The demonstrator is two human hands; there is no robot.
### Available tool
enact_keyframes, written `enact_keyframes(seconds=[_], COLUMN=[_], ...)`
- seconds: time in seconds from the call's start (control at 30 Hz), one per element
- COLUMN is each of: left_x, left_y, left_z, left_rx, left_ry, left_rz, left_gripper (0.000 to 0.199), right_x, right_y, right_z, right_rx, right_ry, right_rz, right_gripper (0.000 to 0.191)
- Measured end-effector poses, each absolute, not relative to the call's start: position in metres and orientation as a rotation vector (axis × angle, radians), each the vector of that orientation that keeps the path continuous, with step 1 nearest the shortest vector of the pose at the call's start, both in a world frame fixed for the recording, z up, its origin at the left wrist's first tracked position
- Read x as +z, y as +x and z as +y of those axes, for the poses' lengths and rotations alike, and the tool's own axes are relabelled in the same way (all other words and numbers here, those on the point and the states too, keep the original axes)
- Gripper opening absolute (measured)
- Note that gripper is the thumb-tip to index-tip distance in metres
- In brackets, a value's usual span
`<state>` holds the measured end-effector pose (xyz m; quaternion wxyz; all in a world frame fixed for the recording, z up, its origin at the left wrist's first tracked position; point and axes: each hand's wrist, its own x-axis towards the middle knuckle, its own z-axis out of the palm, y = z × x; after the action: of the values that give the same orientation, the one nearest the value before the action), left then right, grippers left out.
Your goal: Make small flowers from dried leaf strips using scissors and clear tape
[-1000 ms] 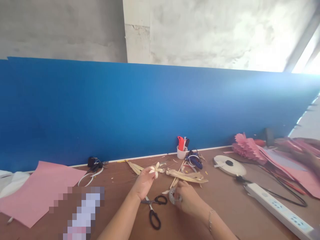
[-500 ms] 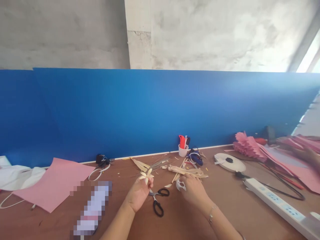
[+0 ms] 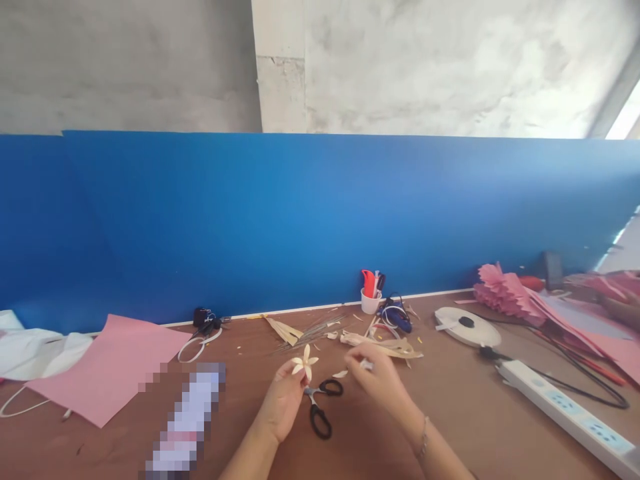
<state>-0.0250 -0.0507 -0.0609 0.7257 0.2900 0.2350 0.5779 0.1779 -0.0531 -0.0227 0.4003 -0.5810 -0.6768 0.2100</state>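
My left hand (image 3: pixel 284 400) pinches a small cream flower (image 3: pixel 305 363) with pointed petals, its face turned up toward me. Just right of the flower is my right hand (image 3: pixel 375 375), thumb and fingertips pressed together; whatever may be between them is too small to make out. A bit of a white object (image 3: pixel 367 365) shows behind its fingers, mostly hidden. Below and between the hands, black-handled scissors (image 3: pixel 320 417) lie spread on the brown table (image 3: pixel 350 453). Pale dried strips (image 3: pixel 383 345) lie beyond the right hand, and a loose petal-like piece (image 3: pixel 340 375) is beside it.
Behind the strips stand a white cup (image 3: pixel 371 303) of tools and a blue bundle (image 3: pixel 396 316). To the right are a white reel (image 3: pixel 467 327), a power strip (image 3: pixel 567 407) and pink paper (image 3: pixel 510 293). A pink sheet (image 3: pixel 113 370) lies left. A co-worker's hand (image 3: pixel 623 310) shows far right.
The flower in my left hand has turned and moved slightly right. My right hand has come back from the pale strips and its fingertips have risen, drawn together. The view has shifted slightly.
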Motion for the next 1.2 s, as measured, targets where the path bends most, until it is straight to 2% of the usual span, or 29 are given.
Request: enact_keyframes(seconds=[0.03, 0.1, 0.17, 0.23, 0.37, 1.2], left_x=[-0.061, -0.060, -0.060, -0.060, -0.060, -0.058], left_y=[-0.022, -0.018, -0.016, -0.015, -0.014, -0.016], left_z=[-0.051, -0.053, -0.055, -0.056, -0.058, -0.053], left_rx=[1.282, 1.276, 1.261, 1.252, 1.215, 1.134], left_ry=[0.654, 0.683, 0.710, 0.733, 0.787, 0.868], left_rz=[0.528, 0.542, 0.550, 0.551, 0.530, 0.505], left_gripper=[0.020, 0.018, 0.020, 0.021, 0.020, 0.024], right_x=[-0.022, -0.022, -0.023, -0.025, -0.029, -0.022], right_y=[0.165, 0.142, 0.125, 0.117, 0.118, 0.127], right_z=[-0.059, -0.071, -0.080, -0.084, -0.086, -0.079], right_rx=[0.612, 0.771, 1.157, 1.364, 1.522, 1.379], right_ry=[-1.409, -1.300, -1.094, -0.975, -0.926, -1.074], right_rz=[-1.736, -1.737, -1.533, -1.348, -1.220, -1.230], right_gripper=[0.023, 0.039, 0.048, 0.047, 0.043, 0.026])
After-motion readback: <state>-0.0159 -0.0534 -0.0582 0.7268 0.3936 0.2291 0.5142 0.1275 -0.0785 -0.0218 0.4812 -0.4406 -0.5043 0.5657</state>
